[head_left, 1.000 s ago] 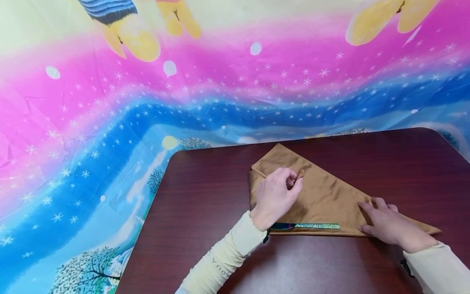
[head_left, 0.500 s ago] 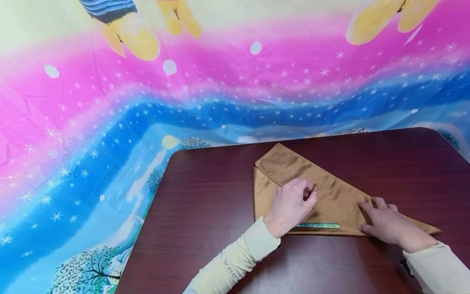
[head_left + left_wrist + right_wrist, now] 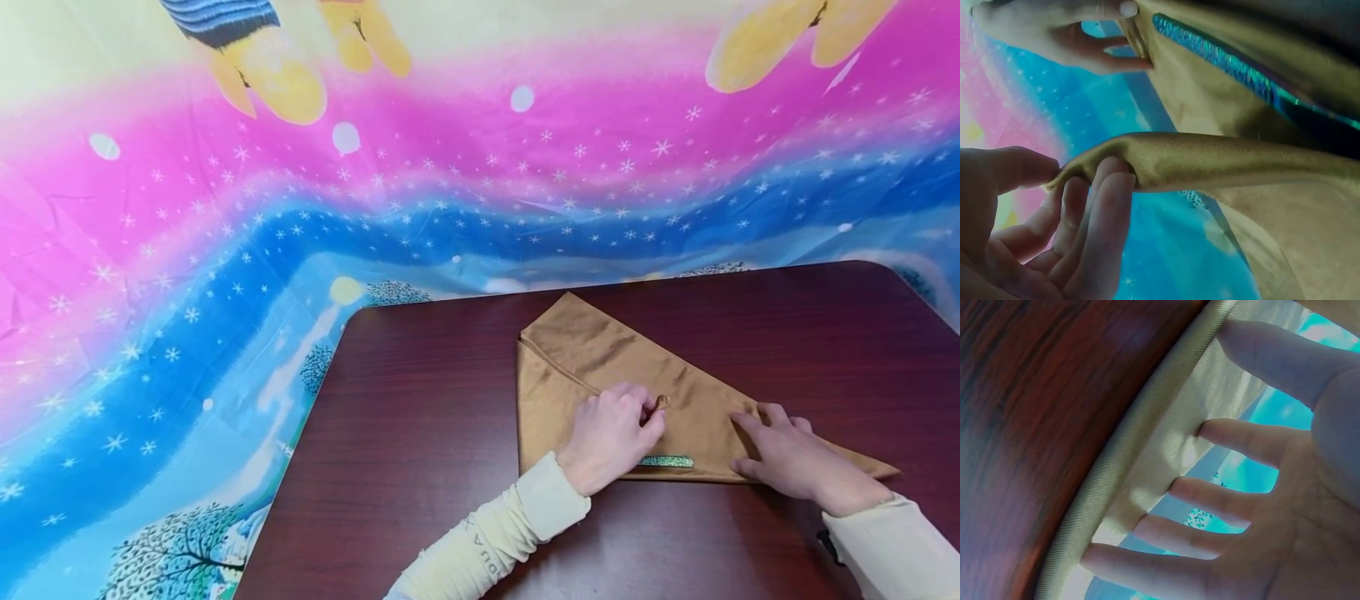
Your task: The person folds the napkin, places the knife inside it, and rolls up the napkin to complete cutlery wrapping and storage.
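Note:
A golden-brown satin cloth (image 3: 558,333) lies folded on the table, its layers forming a pointed shape. My left hand (image 3: 611,437) pinches a flap of it between thumb and fingers; in the left wrist view that raised flap (image 3: 1185,156) runs from the fingertips as a soft roll. Fingers spread, my right hand (image 3: 787,454) presses on the cloth near its right-hand point. In the right wrist view its fingertips rest along the rolled cloth edge (image 3: 1104,481). A slim utensil with a glittery green handle (image 3: 671,461) lies along the near edge, its dark shiny end hidden behind my left hand.
The dark red-brown wooden table (image 3: 420,400) has rounded far corners. Behind it hangs a colourful printed backdrop (image 3: 450,183) with snowflakes, meeting the table's back and left edges.
My left hand has moved right and toward the near edge, drawing the pinched flap across the cloth and covering more of the utensil. The right hand has stayed put.

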Demonstrator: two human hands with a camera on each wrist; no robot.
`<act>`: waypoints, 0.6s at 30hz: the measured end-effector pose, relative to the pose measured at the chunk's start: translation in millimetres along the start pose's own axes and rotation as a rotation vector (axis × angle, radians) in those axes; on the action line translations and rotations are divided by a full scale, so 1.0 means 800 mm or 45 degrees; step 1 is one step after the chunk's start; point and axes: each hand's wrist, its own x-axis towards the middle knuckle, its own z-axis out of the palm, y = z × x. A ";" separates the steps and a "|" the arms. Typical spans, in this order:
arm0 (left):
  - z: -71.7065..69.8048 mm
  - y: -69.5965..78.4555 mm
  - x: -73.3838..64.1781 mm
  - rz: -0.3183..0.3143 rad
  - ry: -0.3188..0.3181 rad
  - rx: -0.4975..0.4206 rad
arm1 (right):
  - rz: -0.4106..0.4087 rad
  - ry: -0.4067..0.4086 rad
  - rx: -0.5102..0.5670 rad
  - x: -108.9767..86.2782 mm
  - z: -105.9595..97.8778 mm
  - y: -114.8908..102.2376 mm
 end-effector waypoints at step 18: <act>0.026 0.023 -0.014 0.197 0.039 0.282 | -0.019 0.020 0.008 0.000 0.002 0.003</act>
